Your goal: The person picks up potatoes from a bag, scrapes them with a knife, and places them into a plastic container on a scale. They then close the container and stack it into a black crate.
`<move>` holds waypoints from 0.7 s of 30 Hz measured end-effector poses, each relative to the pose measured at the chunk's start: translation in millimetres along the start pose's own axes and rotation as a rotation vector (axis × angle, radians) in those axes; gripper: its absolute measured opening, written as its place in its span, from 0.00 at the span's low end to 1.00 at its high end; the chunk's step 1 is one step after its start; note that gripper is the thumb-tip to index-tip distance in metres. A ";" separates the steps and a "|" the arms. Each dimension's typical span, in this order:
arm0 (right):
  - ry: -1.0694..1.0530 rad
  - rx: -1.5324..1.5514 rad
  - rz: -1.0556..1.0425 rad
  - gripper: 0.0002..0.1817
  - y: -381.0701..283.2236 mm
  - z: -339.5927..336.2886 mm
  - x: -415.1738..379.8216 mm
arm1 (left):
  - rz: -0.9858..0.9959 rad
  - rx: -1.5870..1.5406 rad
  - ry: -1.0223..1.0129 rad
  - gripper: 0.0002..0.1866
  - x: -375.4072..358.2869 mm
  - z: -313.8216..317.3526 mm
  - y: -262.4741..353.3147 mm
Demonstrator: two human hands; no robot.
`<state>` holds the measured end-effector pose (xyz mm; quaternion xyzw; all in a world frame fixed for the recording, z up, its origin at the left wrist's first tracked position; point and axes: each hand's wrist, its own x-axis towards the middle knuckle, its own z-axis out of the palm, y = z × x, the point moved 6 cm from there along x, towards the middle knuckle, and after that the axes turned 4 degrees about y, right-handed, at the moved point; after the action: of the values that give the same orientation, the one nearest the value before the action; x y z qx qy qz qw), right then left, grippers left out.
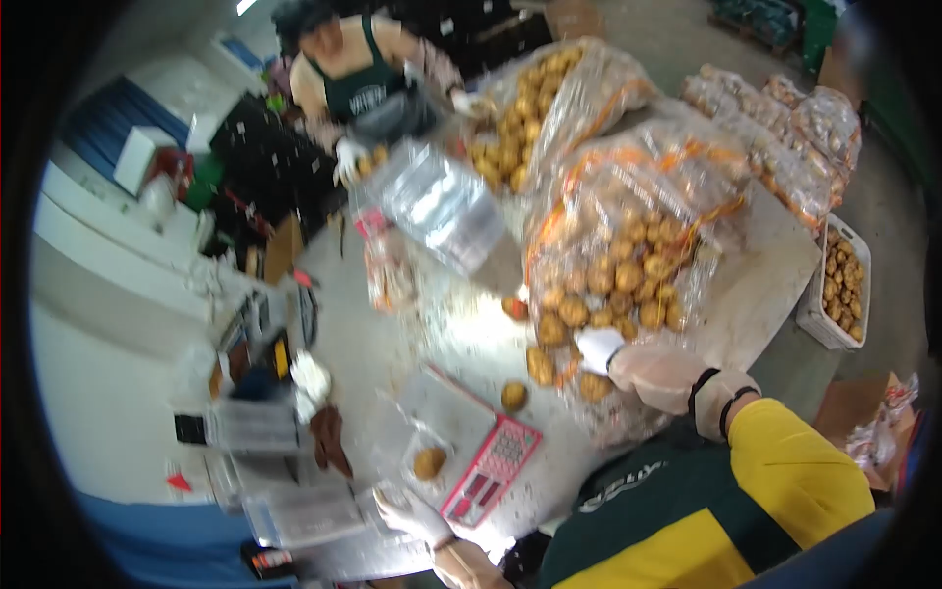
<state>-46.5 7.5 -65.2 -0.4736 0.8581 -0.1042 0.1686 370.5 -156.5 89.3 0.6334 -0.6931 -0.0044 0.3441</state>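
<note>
Two gloved hands at the near edge of the worktop [392, 334]. Left hand [412, 515]: lowest in view, fingers spread flat on a clear plastic tray [304, 515], not clenched; whether it grips the tray cannot be told. Right hand [638, 368]: reaches out from a yellow sleeve [795, 471] with two dark bands at the wrist, fingertips inside the torn mouth of the nearest potato sack [628, 245]; the blur hides whether it has closed on a potato. Scale [481, 452]: just beyond the left hand, grey platform with a pink keypad toward the person. One potato [429, 462] lies in a clear bag on the platform; a second loose potato [513, 396] sits beside the scale's far corner. Several more potatoes spill from the sack's opening around the right hand. Dark clutter [265, 363] with a stack of clear trays: left of the scale, too blurred to itemise. Clear plastic bag [442, 206]: mid-worktop, crumpled, between the sacks and the left side. Second potato sack [549, 98]: farther back, open. White crate [839, 285]: on the floor right of the worktop, holding potatoes, with further netted sacks [785, 128] behind it. Another person [363, 79]: at the far end, green apron, white-gloved hand near the far sack.
</note>
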 end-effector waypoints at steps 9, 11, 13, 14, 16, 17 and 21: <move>-0.040 1.153 0.045 0.30 -9.9 -116.0 -65.0 | -0.272 -1.147 -1.054 0.24 -134.5 99.6 202.1; 0.040 1.225 -0.037 0.28 -12.7 -121.4 -77.8 | -0.402 -1.272 -1.452 0.26 -183.8 141.7 221.4; 0.281 1.125 -0.154 0.27 -10.1 -132.2 -92.7 | -0.343 -1.221 -1.455 0.21 -197.0 155.6 243.7; 0.258 1.147 -0.071 0.32 0.7 -130.5 -99.4 | -0.280 -1.117 -1.455 0.19 -200.1 158.3 247.9; 0.257 1.056 -0.057 0.35 13.3 -138.1 -110.8 | -0.009 -1.055 -1.378 0.26 -202.7 146.4 264.4; 0.268 0.952 -0.027 0.35 18.8 -140.2 -113.9 | 0.115 -1.016 -1.334 0.30 -205.1 140.4 269.3; 0.377 0.879 0.076 0.27 39.2 -139.0 -115.7 | 0.655 -0.705 -0.926 0.45 -198.3 109.2 287.7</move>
<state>-73.8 129.1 71.6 -0.2987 0.7652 -0.5348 0.1980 58.3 28.1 39.7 0.1727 -0.8829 -0.3975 0.1809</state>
